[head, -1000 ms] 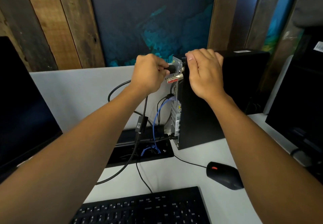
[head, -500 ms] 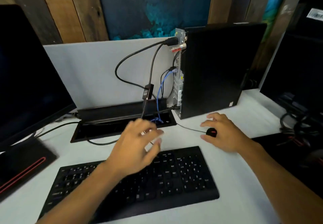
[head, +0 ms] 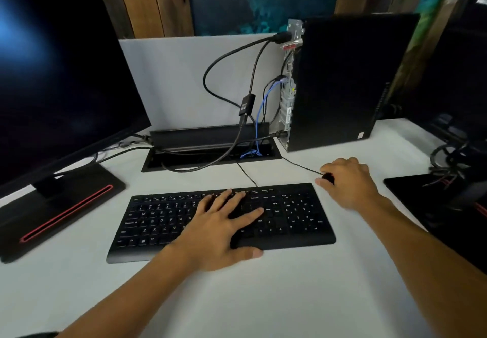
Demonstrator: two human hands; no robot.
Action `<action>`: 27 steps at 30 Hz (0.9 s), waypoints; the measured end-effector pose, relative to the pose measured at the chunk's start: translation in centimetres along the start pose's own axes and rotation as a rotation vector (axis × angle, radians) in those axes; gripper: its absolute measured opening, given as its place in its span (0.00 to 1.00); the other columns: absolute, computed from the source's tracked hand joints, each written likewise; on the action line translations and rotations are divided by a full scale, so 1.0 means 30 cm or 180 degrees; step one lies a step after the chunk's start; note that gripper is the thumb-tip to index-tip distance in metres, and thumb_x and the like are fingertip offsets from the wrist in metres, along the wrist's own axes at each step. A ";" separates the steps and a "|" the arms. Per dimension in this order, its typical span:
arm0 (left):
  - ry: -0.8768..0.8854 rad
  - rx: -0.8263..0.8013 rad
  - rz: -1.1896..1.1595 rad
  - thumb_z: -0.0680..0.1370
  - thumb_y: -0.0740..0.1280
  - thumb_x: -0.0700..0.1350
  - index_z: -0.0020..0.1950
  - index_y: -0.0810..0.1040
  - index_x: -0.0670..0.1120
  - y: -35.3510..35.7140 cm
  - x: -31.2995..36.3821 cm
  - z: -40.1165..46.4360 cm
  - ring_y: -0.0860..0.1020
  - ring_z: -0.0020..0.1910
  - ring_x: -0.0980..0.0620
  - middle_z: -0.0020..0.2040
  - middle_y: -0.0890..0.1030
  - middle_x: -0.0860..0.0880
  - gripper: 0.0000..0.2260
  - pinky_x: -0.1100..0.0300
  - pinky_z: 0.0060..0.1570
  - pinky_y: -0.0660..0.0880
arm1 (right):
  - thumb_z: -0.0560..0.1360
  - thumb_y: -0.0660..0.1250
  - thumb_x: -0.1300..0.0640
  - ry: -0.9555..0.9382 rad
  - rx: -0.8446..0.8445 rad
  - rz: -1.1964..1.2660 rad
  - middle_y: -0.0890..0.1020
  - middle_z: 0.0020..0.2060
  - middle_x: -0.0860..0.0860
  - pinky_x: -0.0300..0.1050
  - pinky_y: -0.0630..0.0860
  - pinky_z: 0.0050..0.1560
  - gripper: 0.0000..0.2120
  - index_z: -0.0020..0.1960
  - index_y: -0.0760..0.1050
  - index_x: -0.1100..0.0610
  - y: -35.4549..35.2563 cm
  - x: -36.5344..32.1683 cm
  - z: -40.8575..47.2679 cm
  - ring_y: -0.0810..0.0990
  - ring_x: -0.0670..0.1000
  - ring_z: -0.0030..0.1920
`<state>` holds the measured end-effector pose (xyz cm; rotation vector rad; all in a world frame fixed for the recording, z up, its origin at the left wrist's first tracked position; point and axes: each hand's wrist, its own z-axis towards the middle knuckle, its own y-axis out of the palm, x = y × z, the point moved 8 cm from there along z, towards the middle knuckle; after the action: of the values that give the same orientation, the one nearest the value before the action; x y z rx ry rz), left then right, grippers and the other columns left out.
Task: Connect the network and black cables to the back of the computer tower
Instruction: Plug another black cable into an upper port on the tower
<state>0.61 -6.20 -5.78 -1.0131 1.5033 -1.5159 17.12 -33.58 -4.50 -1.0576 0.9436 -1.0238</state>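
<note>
The black computer tower (head: 340, 79) stands upright at the back right of the white desk, its metal rear panel facing left. A thick black cable (head: 232, 55) is plugged in near the top of that panel. A blue network cable (head: 263, 105) is plugged in midway down and runs into the desk's cable tray. My left hand (head: 224, 221) lies flat with spread fingers on the black keyboard (head: 158, 221). My right hand (head: 347, 182) covers the black mouse (head: 328, 178), which is mostly hidden under it.
A dark monitor (head: 60, 74) on a black stand with a red stripe fills the left. An open cable tray (head: 210, 153) sits in the desk behind the keyboard. A second monitor base and tangled cables (head: 448, 158) are at the right edge.
Both hands have left the top of the tower's rear panel and come down to the desk. The left hand has settled on the keyboard, the right on the mouse. The view has pulled back.
</note>
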 end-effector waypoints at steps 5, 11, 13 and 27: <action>-0.0091 0.0157 -0.0035 0.74 0.50 0.79 0.78 0.48 0.72 0.008 -0.009 -0.014 0.47 0.82 0.45 0.84 0.51 0.51 0.34 0.37 0.77 0.46 | 0.81 0.49 0.36 -0.1012 -0.0075 0.0393 0.81 0.60 0.42 0.54 0.59 0.69 0.26 0.63 0.81 0.46 -0.003 -0.234 -0.061 0.73 0.49 0.65; 0.0122 0.0453 -0.0113 0.74 0.52 0.79 0.76 0.64 0.68 0.004 -0.028 0.019 0.56 0.81 0.49 0.80 0.63 0.56 0.33 0.42 0.78 0.53 | 0.84 0.55 0.40 -0.0978 -0.0516 0.0557 0.74 0.57 0.45 0.50 0.66 0.70 0.21 0.69 0.75 0.50 0.064 -0.263 -0.072 0.69 0.49 0.62; 0.0148 0.0504 -0.0199 0.73 0.53 0.79 0.76 0.65 0.68 0.003 -0.038 0.030 0.55 0.81 0.50 0.80 0.63 0.57 0.33 0.46 0.78 0.51 | 0.84 0.56 0.40 -0.0955 -0.0513 0.0638 0.74 0.56 0.45 0.50 0.67 0.70 0.21 0.69 0.75 0.50 0.062 -0.258 -0.073 0.69 0.49 0.62; 0.0227 0.0678 -0.0379 0.73 0.56 0.79 0.75 0.67 0.68 -0.003 -0.063 0.059 0.55 0.80 0.56 0.79 0.64 0.60 0.33 0.52 0.78 0.52 | 0.83 0.57 0.39 -0.0968 -0.0382 0.0686 0.73 0.54 0.44 0.49 0.70 0.67 0.21 0.66 0.77 0.51 0.053 -0.249 -0.063 0.70 0.48 0.60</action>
<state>3.01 -5.17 -5.74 -0.9449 1.3150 -1.7713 13.75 -26.56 -5.62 -1.1460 0.8547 -0.6143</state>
